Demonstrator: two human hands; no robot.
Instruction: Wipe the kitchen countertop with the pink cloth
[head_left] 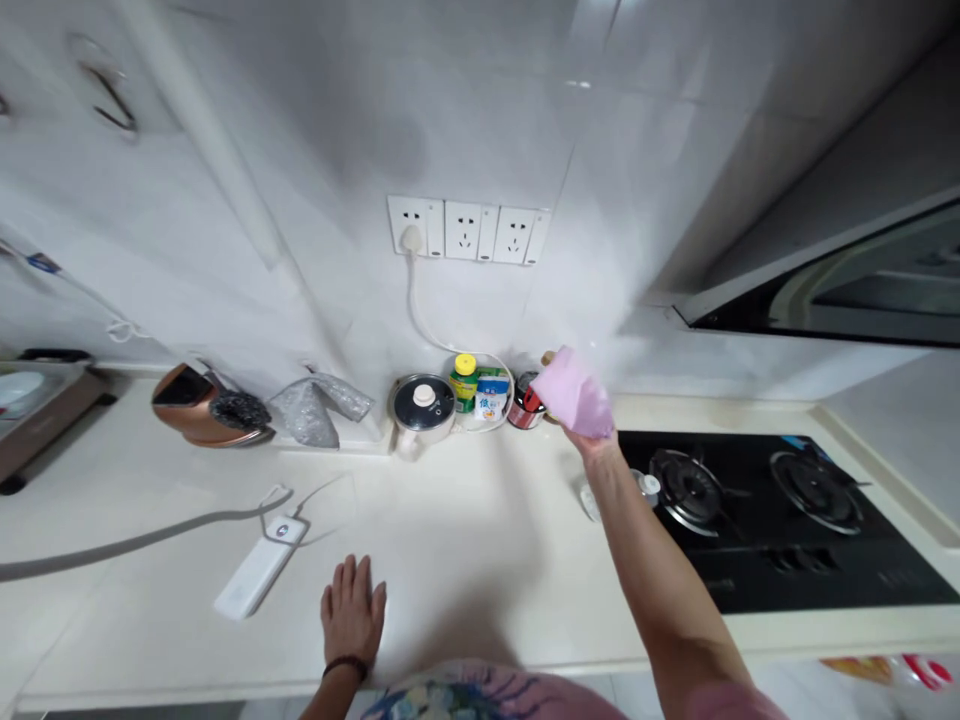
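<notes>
My left hand (353,610) lies flat on the white counter (450,560), fingers extended, with a dark beaded bracelet at the wrist. Up against the back wall, my right hand (592,440) grips a pink cloth (576,395), which hides most of the fingers. Just left of the cloth is a dark and red container (525,412). Beside that stand a blue and white packet (491,398) and a green bottle with a yellow cap (465,380). A small electric pot (424,405) with a dark lid sits further left. Below my right forearm, a clear glass-like object (591,500) is partly hidden.
A black gas stove (750,520) occupies the right side, under a range hood (847,270). Wall sockets (469,230) hold a plug whose white cord runs down behind the pot. At left are a white power bank (262,568), a grey strap (135,548) and a copper-coloured holder (202,410).
</notes>
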